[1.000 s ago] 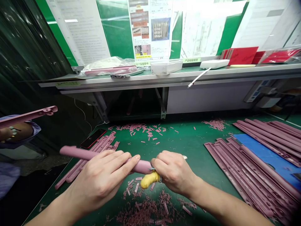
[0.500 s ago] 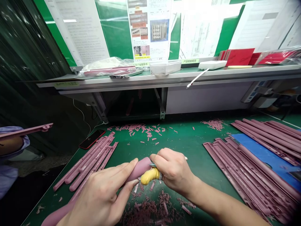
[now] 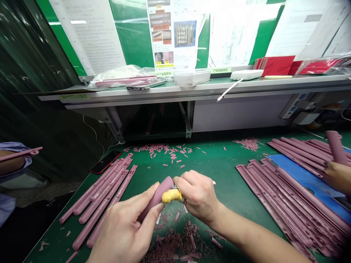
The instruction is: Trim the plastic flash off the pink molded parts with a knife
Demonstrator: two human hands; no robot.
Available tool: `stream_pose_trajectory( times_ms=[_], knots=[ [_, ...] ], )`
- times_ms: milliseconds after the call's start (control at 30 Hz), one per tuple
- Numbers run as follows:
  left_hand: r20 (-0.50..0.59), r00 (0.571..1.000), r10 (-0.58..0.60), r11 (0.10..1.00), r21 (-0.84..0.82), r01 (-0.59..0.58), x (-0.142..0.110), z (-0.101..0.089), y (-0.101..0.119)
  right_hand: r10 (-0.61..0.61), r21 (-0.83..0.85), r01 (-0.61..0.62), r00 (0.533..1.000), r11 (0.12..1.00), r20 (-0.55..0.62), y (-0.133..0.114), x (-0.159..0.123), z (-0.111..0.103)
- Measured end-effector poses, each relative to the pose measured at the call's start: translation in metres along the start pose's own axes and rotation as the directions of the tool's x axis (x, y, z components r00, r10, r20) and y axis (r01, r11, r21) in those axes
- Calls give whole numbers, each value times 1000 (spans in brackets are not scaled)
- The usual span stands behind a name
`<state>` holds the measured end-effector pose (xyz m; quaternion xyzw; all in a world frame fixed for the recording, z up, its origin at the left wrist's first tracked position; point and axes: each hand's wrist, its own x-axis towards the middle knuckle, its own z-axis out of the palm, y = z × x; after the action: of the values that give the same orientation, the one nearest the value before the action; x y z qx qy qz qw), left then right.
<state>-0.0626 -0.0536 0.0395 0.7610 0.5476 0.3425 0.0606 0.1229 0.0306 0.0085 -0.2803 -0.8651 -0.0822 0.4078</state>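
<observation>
My left hand (image 3: 128, 223) is wrapped round a long, smooth mauve plastic strip (image 3: 161, 191), its rounded end pointing up and away from me. My right hand (image 3: 196, 195) grips a small knife whose thin metal blade (image 3: 174, 187) lies against the strip's end; the handle is mostly hidden in the fist, with a pale tip (image 3: 214, 182) sticking out. A yellow finger cot (image 3: 171, 196) covers my right thumb, which presses beside the strip's edge. Below both hands, mauve shavings (image 3: 178, 243) are heaped on the green tabletop (image 3: 219, 168).
Mauve strips (image 3: 101, 204) lie at left beside a phone (image 3: 106, 162); more strips (image 3: 285, 204) lie at right near a blue mat (image 3: 290, 168). Small offcuts (image 3: 156, 148) lie at the back, below a shelf (image 3: 164, 95). Another person's hand (image 3: 338, 177) holds a strip at far right.
The strip in my left hand has tilted more upright, and my right hand has shifted slightly left with it. At far right another person's hand has appeared with a strip.
</observation>
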Motion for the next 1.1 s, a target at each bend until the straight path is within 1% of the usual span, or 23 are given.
stream_pose_trajectory(
  times_ms=[67,100,167,200,233,300,367,400,467,567,667,733,767,800,833,867,900,933,967,1000,1033,1067,1100],
  knots=[
    [18,1000,-2,1000,-6,3,1,0,-2,-29,22,29,1000,999,-10,2,0,2],
    [33,999,19,1000,-1,-19,3,-1,-5,-40,52,40,999,998,-12,5,0,2],
    [55,990,129,990,55,-132,10,-4,-16,-64,160,63,998,985,3,12,0,0],
    [67,973,221,968,105,-228,15,-7,-22,-83,226,76,996,971,20,17,0,-3],
    [89,940,330,927,159,-340,21,-11,-29,-107,282,92,994,955,38,21,1,-6],
    [157,831,534,797,234,-556,34,-20,-42,-166,332,130,982,934,85,29,2,-13],
    [241,721,650,679,243,-693,46,-29,-48,-227,285,178,962,942,149,32,4,-18],
    [279,682,676,641,234,-731,50,-33,-48,-255,244,206,949,947,185,32,6,-20],
    [336,636,695,599,220,-770,57,-39,-45,-289,165,254,924,953,249,31,9,-21],
    [379,589,714,550,217,-806,62,-42,-36,-309,96,294,895,951,322,28,14,-20],
    [389,570,723,533,210,-820,64,-45,-34,-353,127,330,870,936,343,32,15,-19],
    [392,582,713,555,193,-809,63,-48,-38,-385,210,334,874,919,296,35,12,-21],
    [379,596,708,575,180,-798,62,-48,-40,-382,282,311,891,907,247,34,9,-21],
    [342,622,705,609,158,-777,61,-46,-42,-343,373,258,921,891,183,32,5,-20],
    [271,670,691,668,117,-735,60,-43,-43,-258,474,172,959,863,122,27,1,-18],
    [173,749,639,756,35,-653,59,-36,-42,-129,571,56,988,819,88,21,-4,-14],
    [60,848,527,848,-108,-519,59,-26,-39,31,649,-84,995,756,93,12,-9,-8],
    [-45,938,344,888,-307,-341,60,-12,-35,185,690,-229,973,686,139,3,-14,0],
    [-47,997,60,825,-559,-76,62,5,-30,308,692,-376,924,616,227,-6,-18,9],
    [19,975,-222,591,-793,150,67,24,-26,397,686,-493,864,535,311,-12,-23,19],
    [141,894,-425,291,-914,283,74,43,-25,451,674,-588,799,448,397,-14,-29,28],
    [189,857,-480,207,-925,320,82,62,-26,491,648,-664,734,373,470,-11,-35,34],
    [223,832,-508,167,-922,348,92,79,-32,517,605,-729,669,320,534,-3,-44,37]
  ],
)
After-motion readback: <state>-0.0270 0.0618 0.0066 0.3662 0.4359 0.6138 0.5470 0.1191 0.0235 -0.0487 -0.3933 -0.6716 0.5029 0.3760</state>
